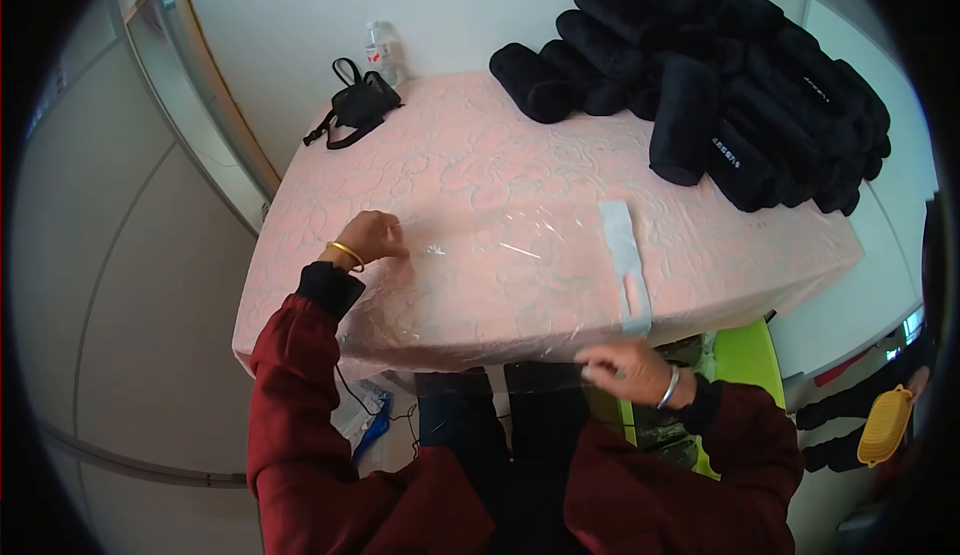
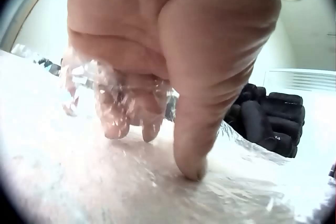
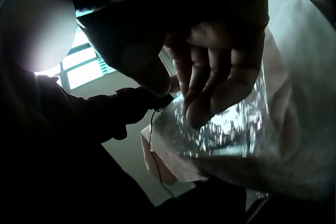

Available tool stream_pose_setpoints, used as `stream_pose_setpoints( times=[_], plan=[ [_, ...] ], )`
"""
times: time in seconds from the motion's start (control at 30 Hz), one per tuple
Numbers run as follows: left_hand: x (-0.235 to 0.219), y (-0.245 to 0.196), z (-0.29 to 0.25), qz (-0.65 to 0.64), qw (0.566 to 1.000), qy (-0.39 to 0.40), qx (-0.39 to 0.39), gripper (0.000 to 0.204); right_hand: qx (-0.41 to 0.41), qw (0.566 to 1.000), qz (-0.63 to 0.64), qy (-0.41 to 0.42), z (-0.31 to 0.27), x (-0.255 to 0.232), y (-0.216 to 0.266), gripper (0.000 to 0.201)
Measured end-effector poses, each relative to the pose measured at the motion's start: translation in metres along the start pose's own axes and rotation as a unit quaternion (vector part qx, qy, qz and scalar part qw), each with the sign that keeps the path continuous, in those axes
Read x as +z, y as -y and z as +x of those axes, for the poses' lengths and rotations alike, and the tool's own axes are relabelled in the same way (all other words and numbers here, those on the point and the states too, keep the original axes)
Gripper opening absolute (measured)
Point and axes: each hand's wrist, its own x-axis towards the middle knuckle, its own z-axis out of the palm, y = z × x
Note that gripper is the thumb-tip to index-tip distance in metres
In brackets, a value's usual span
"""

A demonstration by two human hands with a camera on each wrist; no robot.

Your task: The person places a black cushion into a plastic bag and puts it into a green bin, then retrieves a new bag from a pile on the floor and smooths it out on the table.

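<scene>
A clear plastic bag (image 1: 500, 245) lies on the table, with a white slotted strip (image 1: 622, 255) along its right end. My left hand (image 1: 372, 239) is at the bag's left end. In the left wrist view its thumb (image 2: 191, 150) points straight down to the shiny surface, apart from the fingers (image 2: 116, 124), and crumpled clear film (image 2: 79, 77) lies over those fingers. My right hand (image 1: 628, 370) is over the table's front edge, just below the white strip. Its fingers (image 3: 202, 111) are loosely bent, with thumb and index apart; glinting film (image 3: 231, 129) shows behind them.
A pink patterned cloth (image 1: 450, 160) under clear film covers the table. Black rolled cushions (image 1: 690, 115) are heaped at back right. A black strapped pouch (image 1: 362, 105) and a bottle (image 1: 380, 55) stand at back left. A green bin (image 1: 750, 355) is below right; someone at right holds a yellow basket (image 1: 885, 427).
</scene>
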Motion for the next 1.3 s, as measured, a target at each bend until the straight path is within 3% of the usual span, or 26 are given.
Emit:
stream_pose_setpoints(
  times=[0.07, 0.1, 0.17, 0.3, 0.33, 0.5, 0.57, 0.6, 0.63, 0.7, 0.87, 1.03, 1.13, 1.17, 1.27, 1.3],
  plan=[
    [-0.004, 0.01, 0.0, -0.051, 0.996, -0.067, 0.006, 0.035, 0.049, 0.988, 0.069, 0.127, -0.017, 0.017, -0.009, 0.021],
    [-0.009, 0.016, 0.001, -0.05, 0.997, -0.063, 0.009, 0.035, 0.052, 0.988, 0.071, 0.123, -0.018, 0.021, -0.015, 0.021],
    [-0.018, 0.021, -0.002, -0.149, 0.969, -0.161, -0.115, 0.031, 0.051, 0.99, 0.09, 0.091, -0.022, 0.029, -0.025, 0.022],
    [-0.026, 0.026, -0.017, -0.152, 0.942, -0.221, -0.203, 0.03, 0.048, 0.993, 0.098, 0.047, -0.009, 0.025, -0.021, 0.024],
    [-0.028, 0.031, -0.02, -0.149, 0.942, -0.221, -0.203, 0.03, 0.05, 0.993, 0.097, 0.033, -0.003, 0.023, -0.02, 0.024],
    [-0.029, 0.032, -0.031, -0.391, 0.867, -0.186, -0.247, 0.028, 0.064, 0.992, 0.112, -0.014, 0.017, 0.024, -0.021, 0.033],
    [-0.037, 0.01, -0.036, -0.509, 0.816, -0.138, -0.237, 0.027, 0.112, 0.95, 0.29, -0.037, 0.029, 0.037, -0.016, 0.041],
    [-0.033, -0.001, -0.038, -0.51, 0.815, -0.136, -0.24, 0.027, 0.134, 0.916, 0.375, -0.049, 0.035, 0.041, -0.013, 0.045],
    [-0.025, -0.016, -0.043, -0.49, 0.831, -0.117, -0.236, 0.027, 0.137, 0.915, 0.377, -0.048, 0.041, 0.042, -0.008, 0.045],
    [-0.01, -0.041, -0.052, -0.448, 0.862, -0.078, -0.225, 0.027, 0.209, 0.866, 0.451, -0.058, 0.054, 0.041, 0.004, 0.049],
    [0.022, -0.049, -0.069, -0.379, 0.886, -0.079, -0.256, 0.024, 0.322, 0.76, 0.559, -0.079, 0.067, 0.023, -0.01, 0.045],
    [0.03, -0.05, -0.084, -0.362, 0.895, -0.081, -0.246, 0.022, 0.336, 0.781, 0.52, -0.08, 0.066, 0.007, -0.02, 0.037],
    [0.03, -0.054, -0.085, -0.347, 0.903, -0.08, -0.239, 0.022, 0.225, 0.907, 0.342, -0.102, 0.067, 0.005, -0.03, 0.035],
    [0.032, -0.054, -0.085, -0.347, 0.902, -0.085, -0.241, 0.022, 0.224, 0.908, 0.341, -0.099, 0.07, 0.007, -0.034, 0.035],
    [0.034, -0.059, -0.086, -0.344, 0.902, -0.093, -0.245, 0.024, 0.103, 0.945, 0.261, -0.169, 0.074, 0.014, -0.044, 0.035],
    [0.035, -0.064, -0.087, -0.334, 0.904, -0.112, -0.242, 0.025, 0.104, 0.945, 0.26, -0.168, 0.072, 0.013, -0.044, 0.035]
  ],
)
